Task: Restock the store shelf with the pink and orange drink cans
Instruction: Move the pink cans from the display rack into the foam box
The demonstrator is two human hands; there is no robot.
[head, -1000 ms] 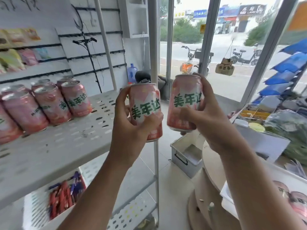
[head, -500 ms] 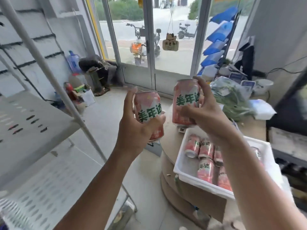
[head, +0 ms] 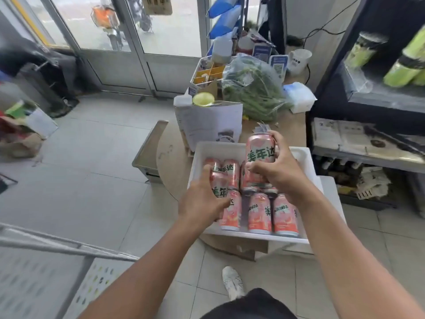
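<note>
A white tray (head: 309, 164) on a round wooden table holds several pink and orange drink cans (head: 284, 215) lying on their sides. My left hand (head: 201, 202) grips one can (head: 218, 184) just above the tray's left side. Higher up, over the middle of the tray, my right hand (head: 279, 174) holds another can (head: 260, 148) upright. The white perforated store shelf (head: 46, 268) shows only as a corner at the lower left, away from both hands.
The round table (head: 171, 157) also carries a white paper bag (head: 207, 123) and a plastic bag of green vegetables (head: 253, 90). A metal box (head: 149, 153) sits on the tiled floor left of it. A dark shelf unit (head: 368, 102) stands at the right.
The view swung right and down, away from the shelf. Both hands, each still holding a can, came down from chest height to just over the tray.
</note>
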